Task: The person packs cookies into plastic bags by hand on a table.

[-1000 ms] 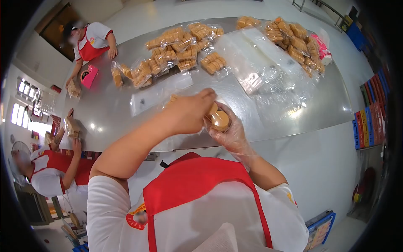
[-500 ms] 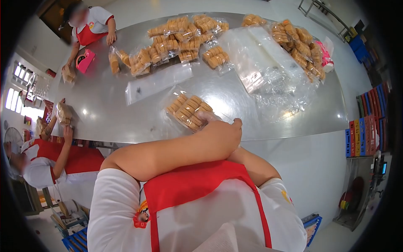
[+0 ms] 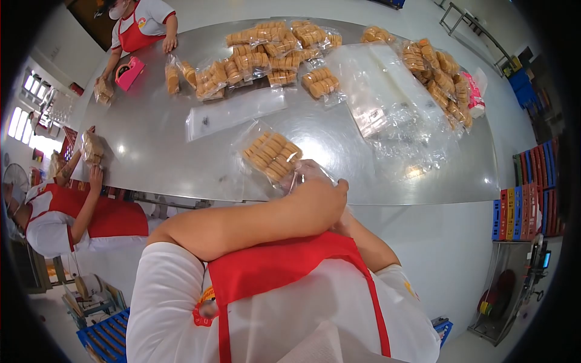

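A clear bag of round biscuits (image 3: 272, 155), stacked in rows, lies on the steel table in front of me. My left forearm crosses over my right. My left hand (image 3: 327, 193) is curled at the near right end of the bag; what its fingers hold is hidden. Partly covered by the left, my right hand (image 3: 307, 170), seemingly in a thin clear glove, pinches the loose plastic at that end.
Beyond lie flat empty bags (image 3: 236, 114), a pile of filled biscuit bags (image 3: 266, 51), a large stack of clear plastic (image 3: 387, 91) and more biscuits (image 3: 436, 72). A pink tape dispenser (image 3: 129, 74) stands far left. Two co-workers in red aprons handle bags at the left.
The gloved fingers have shifted from the biscuits' edge to the loose plastic end, so more biscuits show. The bag sits slightly farther away. The whole view has shifted slightly.
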`<state>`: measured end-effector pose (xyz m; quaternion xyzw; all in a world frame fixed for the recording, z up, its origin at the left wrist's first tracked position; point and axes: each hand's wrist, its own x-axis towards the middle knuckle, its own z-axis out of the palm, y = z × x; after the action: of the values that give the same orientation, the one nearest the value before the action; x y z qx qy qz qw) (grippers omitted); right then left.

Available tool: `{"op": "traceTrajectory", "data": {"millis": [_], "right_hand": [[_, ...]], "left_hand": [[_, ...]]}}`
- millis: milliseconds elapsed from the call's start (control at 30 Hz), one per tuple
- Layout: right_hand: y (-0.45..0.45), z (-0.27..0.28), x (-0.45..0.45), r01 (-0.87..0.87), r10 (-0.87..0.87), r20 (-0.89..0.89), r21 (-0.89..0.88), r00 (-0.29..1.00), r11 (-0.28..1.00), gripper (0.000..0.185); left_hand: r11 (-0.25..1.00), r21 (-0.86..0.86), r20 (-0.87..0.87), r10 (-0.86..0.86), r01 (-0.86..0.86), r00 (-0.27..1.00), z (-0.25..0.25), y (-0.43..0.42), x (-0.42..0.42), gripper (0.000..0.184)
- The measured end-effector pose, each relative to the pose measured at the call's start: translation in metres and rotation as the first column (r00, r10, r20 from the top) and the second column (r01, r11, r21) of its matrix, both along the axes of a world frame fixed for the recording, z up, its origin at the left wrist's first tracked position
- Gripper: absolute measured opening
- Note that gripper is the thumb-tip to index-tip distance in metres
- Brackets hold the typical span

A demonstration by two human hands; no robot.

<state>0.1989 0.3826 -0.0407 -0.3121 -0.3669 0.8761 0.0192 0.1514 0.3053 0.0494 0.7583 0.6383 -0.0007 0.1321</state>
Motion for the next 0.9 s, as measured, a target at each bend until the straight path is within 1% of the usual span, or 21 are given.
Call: {"op": "traceTrajectory", "data": {"millis": [33,100,133,200,233,300,333,400,433,500,533,600,633,667,700,733,767,800,833,867,900], "right_hand": [[-0.002,-0.006,-0.016,0.015,-0.015,-0.016,-0.011,1.000,1.000,0.022],[-0.008,-0.019,-0.039,0.045,-0.054,-0.153,-0.059,0.987,0.997,0.021],[-0.011,-0.020,-0.050,0.057,-0.074,-0.219,-0.083,0.973,0.995,0.022],[-0.012,-0.014,-0.054,0.075,-0.102,-0.222,-0.125,0.970,0.989,0.021],[-0.012,-0.010,-0.056,0.084,-0.116,-0.225,-0.148,0.968,0.985,0.021],[-0.015,-0.009,-0.055,0.054,-0.120,-0.312,-0.213,0.943,0.976,0.022],[-0.019,-0.008,-0.054,0.036,-0.124,-0.348,-0.247,0.929,0.968,0.023],[-0.024,-0.005,-0.060,0.024,-0.178,-0.313,-0.439,0.933,0.898,0.024],[-0.025,0.000,-0.066,0.017,-0.200,-0.294,-0.525,0.935,0.851,0.024],[-0.028,-0.006,-0.074,0.037,-0.243,-0.389,-0.468,0.889,0.883,0.026],[-0.029,-0.011,-0.078,0.046,-0.260,-0.441,-0.438,0.859,0.898,0.026],[-0.022,-0.029,-0.076,0.102,-0.128,-0.326,-0.095,0.937,0.990,0.024],[-0.015,-0.039,-0.072,0.107,-0.082,-0.252,0.086,0.964,0.991,0.023],[-0.007,-0.048,-0.062,0.033,0.029,-0.216,0.279,0.976,0.960,0.021],[0.002,-0.057,-0.044,-0.030,0.178,-0.218,0.550,0.960,0.835,0.019],[0.012,-0.066,-0.026,-0.034,0.283,-0.191,0.773,0.940,0.634,0.017],[0.018,-0.068,-0.010,-0.004,0.373,-0.179,0.898,0.911,0.439,0.017],[0.025,-0.071,0.005,0.067,0.435,-0.163,0.971,0.886,0.229,0.018],[0.029,-0.068,0.017,0.099,0.434,-0.166,0.980,0.886,0.173,0.020],[0.031,-0.065,0.025,0.130,0.432,-0.168,0.985,0.886,0.116,0.023],[0.032,-0.060,0.030,0.168,0.449,-0.199,0.980,0.871,0.108,0.025]], "left_hand": [[0.994,-0.083,0.089,0.076,-0.069,0.993,0.004,0.002,0.005,0.039],[0.946,-0.269,0.246,0.246,-0.178,0.938,0.015,0.008,0.018,0.038],[0.938,-0.289,0.237,0.264,-0.192,0.935,0.019,0.008,0.017,0.036],[0.920,-0.321,0.217,0.304,-0.226,0.928,0.026,0.010,0.009,0.033],[0.949,-0.258,0.253,0.247,-0.181,0.935,0.022,0.007,0.007,0.033],[0.987,-0.126,0.312,0.133,-0.098,0.941,0.013,0.002,0.002,0.032],[0.986,-0.145,0.285,0.119,-0.080,0.951,0.014,0.002,0.004,0.033],[0.983,-0.176,0.233,0.084,-0.043,0.969,0.016,0.008,0.009,0.034],[0.985,-0.162,0.239,0.103,-0.065,0.966,0.013,0.010,0.004,0.036],[0.983,-0.146,0.256,0.142,-0.107,0.956,0.000,0.008,-0.006,0.039],[0.985,-0.059,0.344,0.172,-0.161,0.923,-0.004,0.004,-0.009,0.038],[0.954,0.103,0.514,0.191,-0.282,0.836,-0.010,-0.011,-0.015,0.037],[0.925,0.217,0.583,0.133,-0.311,0.802,-0.012,-0.019,-0.019,0.037],[0.881,0.326,0.640,0.063,-0.344,0.766,-0.014,-0.029,-0.024,0.038],[0.822,0.420,0.689,-0.014,-0.384,0.725,-0.017,-0.041,-0.028,0.039],[0.762,0.381,0.736,0.091,-0.523,0.670,-0.022,-0.058,-0.036,0.041],[0.683,0.332,0.780,0.189,-0.650,0.597,-0.030,-0.075,-0.047,0.044],[0.562,0.377,0.760,0.267,-0.737,0.593,-0.048,-0.090,-0.063,0.042],[0.429,0.423,0.741,0.343,-0.798,0.577,-0.063,-0.101,-0.078,0.041],[0.423,0.509,0.634,0.405,-0.750,0.659,-0.066,-0.105,-0.087,0.040],[0.420,0.587,0.515,0.466,-0.692,0.720,-0.067,-0.107,-0.096,0.039]]}}
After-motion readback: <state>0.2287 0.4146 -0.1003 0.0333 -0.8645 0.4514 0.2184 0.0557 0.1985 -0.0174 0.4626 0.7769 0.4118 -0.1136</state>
